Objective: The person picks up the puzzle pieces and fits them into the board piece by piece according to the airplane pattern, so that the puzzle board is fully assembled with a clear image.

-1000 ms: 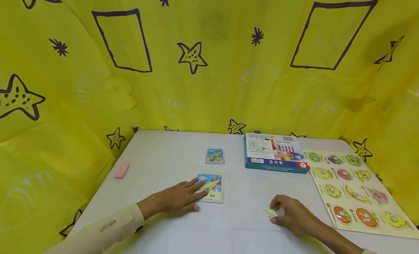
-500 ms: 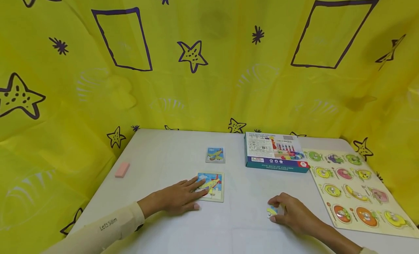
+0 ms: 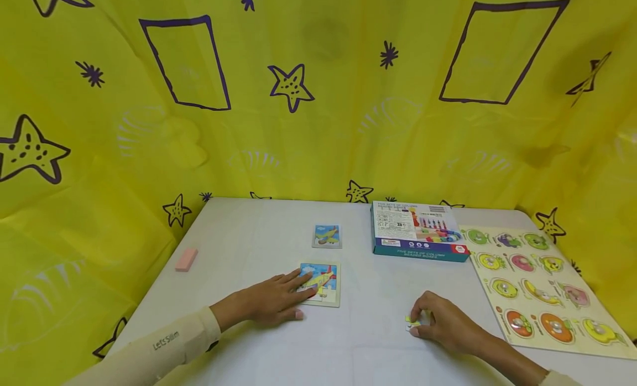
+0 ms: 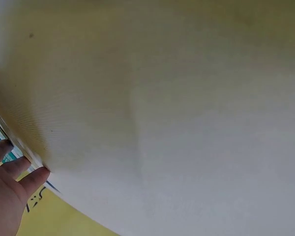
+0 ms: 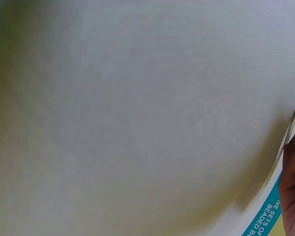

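My left hand [image 3: 276,302] lies with spread, straight fingers on the left part of a framed airplane jigsaw puzzle [image 3: 329,298]. Its fingers cover some of the picture; a pale patch shows along the lower part of the frame. To the right, my right hand [image 3: 445,323] pinches a small yellow, white and blue puzzle piece [image 3: 411,323] between thumb and fingers, low over the white table. Behind the framed puzzle lies a smaller square airplane picture [image 3: 327,236]. Each wrist view catches only part of its hand at the edge, with mostly table surface beyond.
A boxed beaded toy set [image 3: 418,231] stands at the back right. Beside it, a fruit and vegetable peg board [image 3: 547,297] reaches along the right edge of the table. A pink block [image 3: 186,260] sits at the left. Yellow patterned cloth [image 3: 318,137] hangs behind the table.
The puzzle piece has tilted between my right fingers, and its face shows less than half a second ago. My left hand stays in place on the framed puzzle.
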Available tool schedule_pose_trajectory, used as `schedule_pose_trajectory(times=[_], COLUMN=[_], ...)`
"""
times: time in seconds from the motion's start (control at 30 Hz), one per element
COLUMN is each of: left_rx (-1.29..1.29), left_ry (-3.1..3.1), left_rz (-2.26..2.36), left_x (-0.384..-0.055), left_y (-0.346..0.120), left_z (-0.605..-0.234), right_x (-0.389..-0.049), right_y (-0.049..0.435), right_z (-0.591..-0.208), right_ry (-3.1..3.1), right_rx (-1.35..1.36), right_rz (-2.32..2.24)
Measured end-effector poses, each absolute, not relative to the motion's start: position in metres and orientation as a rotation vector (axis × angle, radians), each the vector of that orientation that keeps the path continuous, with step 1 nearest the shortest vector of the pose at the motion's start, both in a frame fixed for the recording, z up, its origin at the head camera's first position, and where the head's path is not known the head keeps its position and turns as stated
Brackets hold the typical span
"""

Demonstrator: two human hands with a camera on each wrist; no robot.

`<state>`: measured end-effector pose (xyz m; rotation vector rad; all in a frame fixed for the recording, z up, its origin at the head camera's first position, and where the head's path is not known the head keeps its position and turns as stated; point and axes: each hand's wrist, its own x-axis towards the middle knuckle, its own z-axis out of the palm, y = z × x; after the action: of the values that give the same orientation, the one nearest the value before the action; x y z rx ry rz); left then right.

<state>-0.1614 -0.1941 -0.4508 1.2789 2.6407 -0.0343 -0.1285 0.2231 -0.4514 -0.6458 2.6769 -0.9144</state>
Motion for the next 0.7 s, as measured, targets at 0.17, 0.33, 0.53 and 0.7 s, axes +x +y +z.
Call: schedule_pose_trajectory(times=[0.17,0.33,0.53,0.7], left_rx=[1.268,1.251,1.249,1.242], left_ry=[2.637,2.633,2.623,2.623], left_rz=[-0.038,-0.024,-0.017,-0.015], left_x=[-0.162,-0.161,-0.161,-0.161], left_y=[-0.193,-0.193,-0.193,-0.193], left_z=[-0.451,-0.450,-0.449,-0.449], right_x=[-0.128,-0.128,-0.127,-0.125], right_y=[0.225,0.224,0.217,0.214], right_z=[-0.451,-0.450,-0.454,-0.453], right_ry=[2.657,2.699,2.858,2.880], right_rx=[-0.680,-0.691,-0.520,-0.432], right_rz=[-0.926,-0.875,-0.756,-0.757])
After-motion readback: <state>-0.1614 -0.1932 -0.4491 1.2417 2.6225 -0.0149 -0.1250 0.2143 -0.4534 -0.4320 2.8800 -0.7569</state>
